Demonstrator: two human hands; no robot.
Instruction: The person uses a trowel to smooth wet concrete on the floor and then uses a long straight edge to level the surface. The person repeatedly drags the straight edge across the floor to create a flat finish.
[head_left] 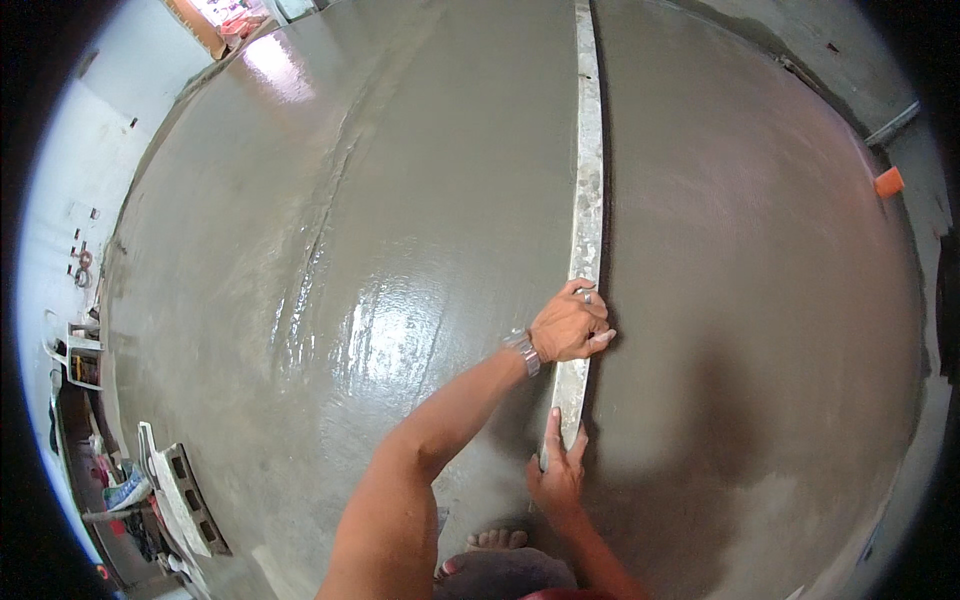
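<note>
A long, pale metal screed bar (589,170), smeared with mortar, lies across the wet grey floor and runs away from me to the far edge. My left hand (573,322), with a ring on a finger and a watch (523,350) on the wrist, is closed over the bar some way up from its near end. Closer to me, my right hand (560,475) grips the near end, its fingers up along the bar's sides. Wet, smooth mortar (450,200) spreads on both sides, with a raised ridge line left of the bar.
A hollow concrete block (190,500) stands at the lower left, by a shelf with a shoe (127,490) and clutter. A white plastic chair (82,355) is against the left wall. An orange object (888,182) sits at the right edge. My bare foot (497,540) shows below.
</note>
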